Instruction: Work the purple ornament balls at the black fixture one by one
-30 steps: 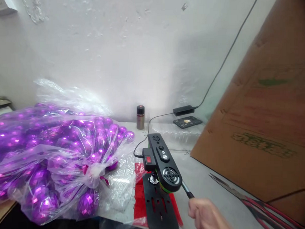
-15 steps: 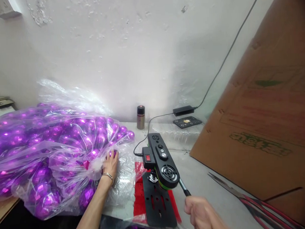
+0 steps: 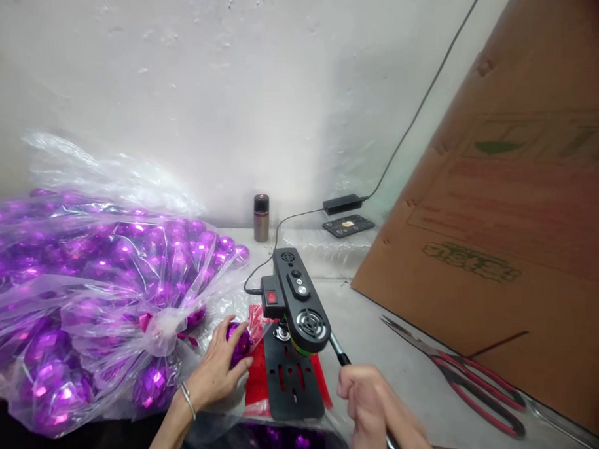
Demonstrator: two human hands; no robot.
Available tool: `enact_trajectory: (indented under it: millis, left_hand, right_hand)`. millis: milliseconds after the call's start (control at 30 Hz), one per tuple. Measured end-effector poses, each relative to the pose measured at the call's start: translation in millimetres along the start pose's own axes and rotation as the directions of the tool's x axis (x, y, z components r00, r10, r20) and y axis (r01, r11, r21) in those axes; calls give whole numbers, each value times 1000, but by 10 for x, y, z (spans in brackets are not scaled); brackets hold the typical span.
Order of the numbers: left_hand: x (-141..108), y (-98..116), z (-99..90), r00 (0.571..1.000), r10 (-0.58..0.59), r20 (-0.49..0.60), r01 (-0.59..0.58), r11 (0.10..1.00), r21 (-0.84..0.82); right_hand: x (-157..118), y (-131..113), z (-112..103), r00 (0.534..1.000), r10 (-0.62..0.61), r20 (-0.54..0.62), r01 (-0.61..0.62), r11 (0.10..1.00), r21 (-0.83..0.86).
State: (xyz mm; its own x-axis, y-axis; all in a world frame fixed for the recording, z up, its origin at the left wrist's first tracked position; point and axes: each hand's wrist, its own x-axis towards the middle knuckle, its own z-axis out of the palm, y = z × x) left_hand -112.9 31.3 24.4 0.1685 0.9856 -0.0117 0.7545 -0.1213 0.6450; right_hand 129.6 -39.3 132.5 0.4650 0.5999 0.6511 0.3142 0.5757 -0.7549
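My left hand [image 3: 218, 365] curls its fingers around a shiny purple ball ornament [image 3: 241, 343], just left of a small black machine [image 3: 302, 296]. The machine has round vents, a red switch and a slotted black base plate [image 3: 295, 382], which stands on red plastic [image 3: 256, 380]. My right hand [image 3: 367, 402] is closed around the black grip of a metal rod [image 3: 336, 346]. The rod's upper end passes behind the machine, so I cannot tell whether it is attached.
A knotted clear bag [image 3: 118, 257] of purple balls lies left. More purple balls [image 3: 287, 441] show at the bottom edge. At right are red-handled scissors [image 3: 476, 382] and a leaning cardboard sheet [image 3: 505, 211]. A small bottle [image 3: 261, 219] and a power adapter [image 3: 344, 203] stand behind.
My left hand has come away from the bag toward the machine, now with a purple ball in it. The right hand stays on the rod. The view has shifted slightly right.
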Motion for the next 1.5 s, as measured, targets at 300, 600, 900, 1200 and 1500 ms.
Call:
enact_trajectory:
  millis: [300,600,900,1200,1500]
  left_hand:
    - [-10,-64,219,893,-396,-213,299,877,-375]
    - [-18,283,352,925,-328,-191,174,815,-553]
    - [-328,459,593,902,-423,90,145,101,-984]
    - [-228,482,803,946,-307,-100,139,667,-732]
    - [-174,509,816,973,-176,-150,53,801,-596]
  right_hand:
    - [107,115,-96,973,-194,125,191,981,40]
    - [232,-35,-11,969,-211,133,206,977,49]
    - [298,-213,7,982,-72,172,71,997,14]
    - [246,-288,54,990,6,140,-8,1000,13]
    - [221,-302,29,987,38,153,-42,999,23]
